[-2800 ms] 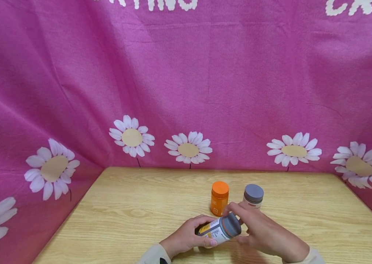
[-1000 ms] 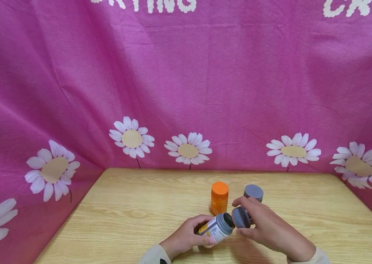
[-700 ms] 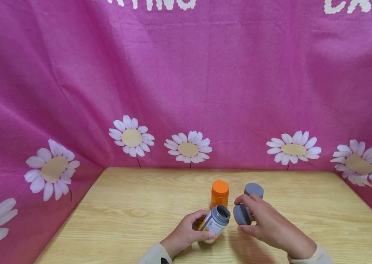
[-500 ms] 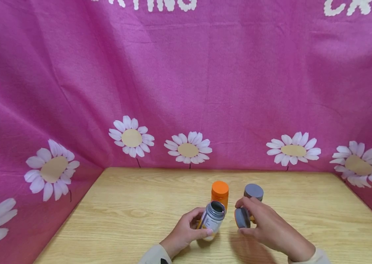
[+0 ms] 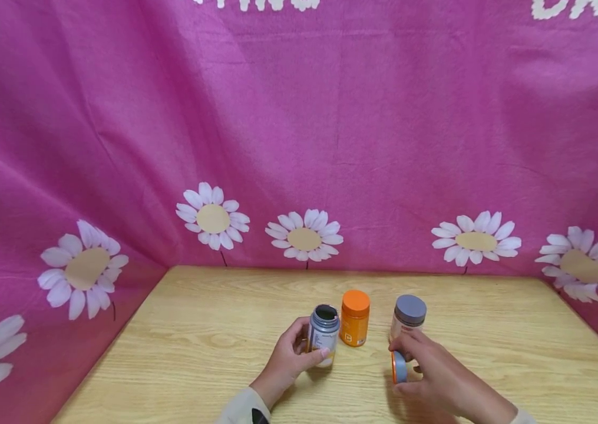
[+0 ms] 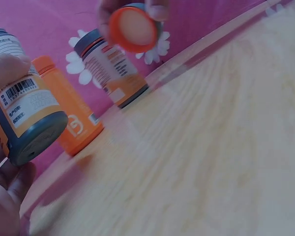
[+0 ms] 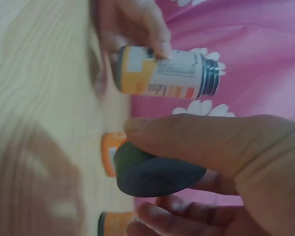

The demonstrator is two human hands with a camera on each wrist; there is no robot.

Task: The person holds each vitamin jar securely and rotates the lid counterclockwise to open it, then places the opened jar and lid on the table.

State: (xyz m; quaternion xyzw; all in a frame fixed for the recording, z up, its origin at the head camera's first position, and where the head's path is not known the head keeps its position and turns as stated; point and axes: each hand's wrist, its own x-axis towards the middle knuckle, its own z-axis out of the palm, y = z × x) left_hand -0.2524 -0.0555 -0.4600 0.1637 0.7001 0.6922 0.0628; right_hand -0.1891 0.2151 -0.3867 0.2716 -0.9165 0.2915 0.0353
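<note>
In the head view my left hand (image 5: 284,364) grips a grey-necked supplement bottle (image 5: 323,343) with a white and yellow label. It is nearly upright, its mouth uncovered and dark inside. The left wrist view shows the base of this bottle (image 6: 37,137) raised off the table. My right hand (image 5: 439,371) pinches the grey screw lid (image 5: 400,367) between thumb and fingers. The lid is on edge, with its orange-rimmed inside (image 6: 134,28) facing left. In the right wrist view the lid (image 7: 157,174) is below the thumb, apart from the bottle (image 7: 162,73).
An orange bottle (image 5: 354,321) with its cap on stands just right of the held bottle. Farther right, behind my right hand, stands another grey-lidded bottle (image 5: 409,312). A wooden table (image 5: 214,318) meets a pink cloth (image 5: 383,118) with printed daisies at the back and sides.
The lid has come off the bottle in my right hand and moved right and down. My left hand has tipped the bottle from lying slanted to nearly upright and shifted it left.
</note>
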